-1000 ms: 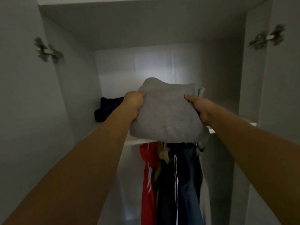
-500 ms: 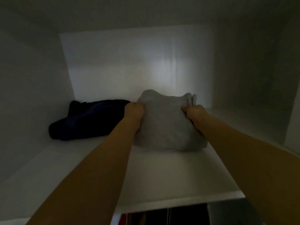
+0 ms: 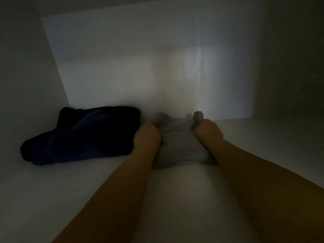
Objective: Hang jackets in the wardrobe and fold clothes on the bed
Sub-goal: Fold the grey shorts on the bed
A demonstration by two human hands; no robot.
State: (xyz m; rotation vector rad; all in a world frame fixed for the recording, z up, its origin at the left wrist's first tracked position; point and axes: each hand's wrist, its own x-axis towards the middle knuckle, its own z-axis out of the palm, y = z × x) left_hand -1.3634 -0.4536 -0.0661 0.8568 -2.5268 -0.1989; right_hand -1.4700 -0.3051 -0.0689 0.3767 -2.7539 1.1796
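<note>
A folded grey garment (image 3: 177, 142) lies on the white upper shelf (image 3: 175, 199) of the wardrobe, deep inside near the back wall. My left hand (image 3: 147, 135) grips its left edge and my right hand (image 3: 207, 129) grips its right edge, bunching the cloth. Both forearms stretch in from the lower part of the view. The light is dim and the picture is blurred.
A folded dark navy garment (image 3: 82, 135) lies on the same shelf just left of the grey one, touching my left hand's side. The wardrobe's back wall (image 3: 149, 58) and side walls close in the shelf. Bare shelf lies to the right (image 3: 271, 146).
The grey garment went from the air at the shelf's front edge onto the shelf and then deeper in. My head moved closer; the hanging clothes below dropped from view.
</note>
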